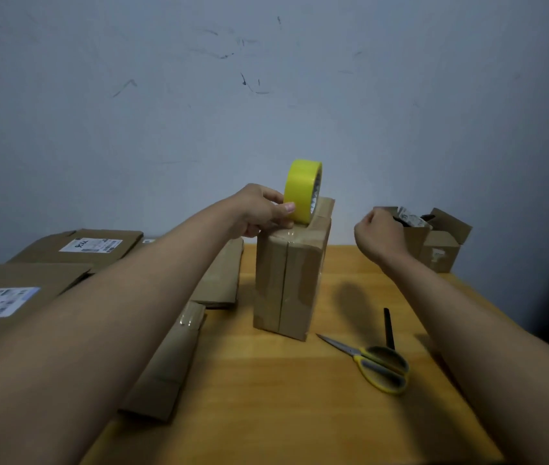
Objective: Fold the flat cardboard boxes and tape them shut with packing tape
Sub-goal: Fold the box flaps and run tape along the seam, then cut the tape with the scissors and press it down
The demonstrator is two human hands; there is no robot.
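Off to my left lie the flat cardboard boxes [75, 250], stacked in easy reach, I judge, so I can pull the next one once this one is sealed; a couple more flattened pieces [169, 360] rest on the wooden table [266, 397] just beside the work. My left hand [259, 211] grips the roll of yellow packing tape [301, 191], thumb and fingers curled round its near edge, and holds it upright on its rim on top of the folded box [291, 280], so that the tape can run flat along the upper face. The box stands on end in the middle of the table, its front seam facing me and already glossy with tape, which suggests I am now closing the top. My right hand [379, 234] hangs in the air to the right of the box, apart from it, fingers curled into a loose fist with nothing in it that I can see; I judge it waits to pull or press the strip. The scissors [379, 364] lie open on the table near my right forearm, handy for the cut. Behind that hand sits an open box [441, 239] with something stuffed inside.
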